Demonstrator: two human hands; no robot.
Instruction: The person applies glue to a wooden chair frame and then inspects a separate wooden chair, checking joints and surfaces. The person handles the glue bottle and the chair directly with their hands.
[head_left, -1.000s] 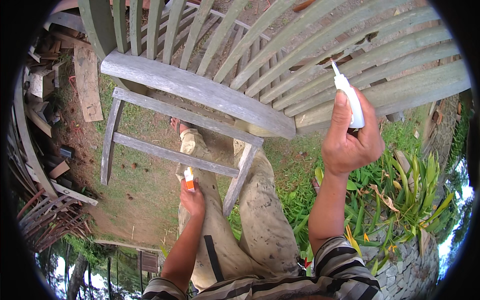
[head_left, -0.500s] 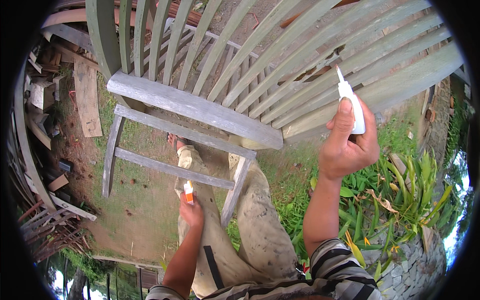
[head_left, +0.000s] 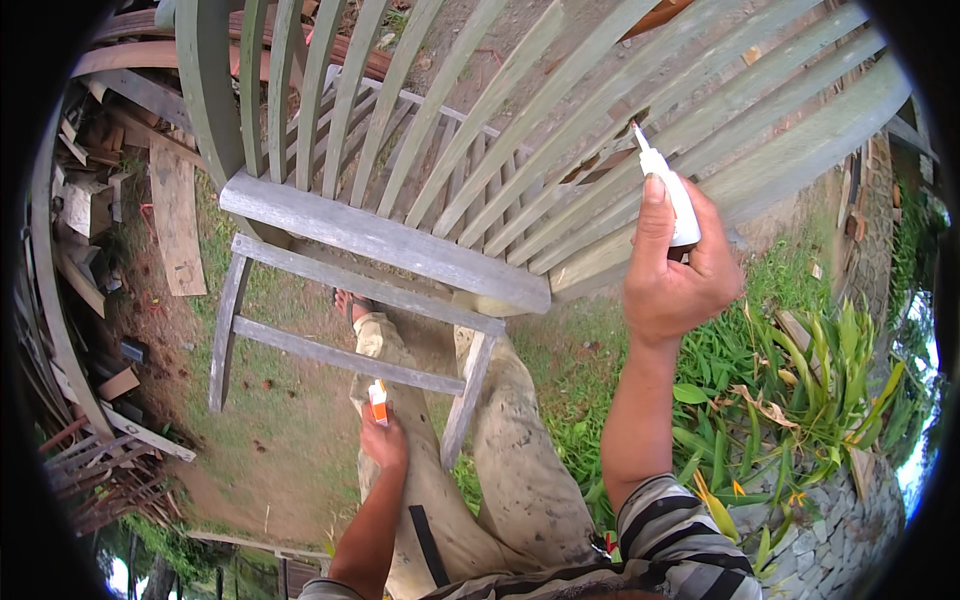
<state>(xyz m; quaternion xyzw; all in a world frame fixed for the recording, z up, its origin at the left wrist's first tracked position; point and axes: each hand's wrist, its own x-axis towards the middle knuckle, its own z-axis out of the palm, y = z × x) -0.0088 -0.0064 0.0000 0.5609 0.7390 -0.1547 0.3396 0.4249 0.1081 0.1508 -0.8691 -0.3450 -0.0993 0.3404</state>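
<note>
My right hand is closed round a small white squeeze bottle with a long narrow nozzle. The nozzle points up and to the left, its tip in front of the slats of a weathered wooden chair; whether it touches the wood I cannot tell. Beside the tip, a dark broken-looking patch shows among the slats. Low over my thigh, my left hand grips a small orange and white box, part of it hidden by the fingers.
Scrap timber lies heaped at the left, with a loose plank on the ground. Green plants grow at the right beside a stone-paved edge. The chair's leg frame stands in front of my legs.
My right hand has moved a little left with the bottle, bringing the nozzle tip nearer the dark patch. My left hand still holds the box. The view has shifted slightly.
</note>
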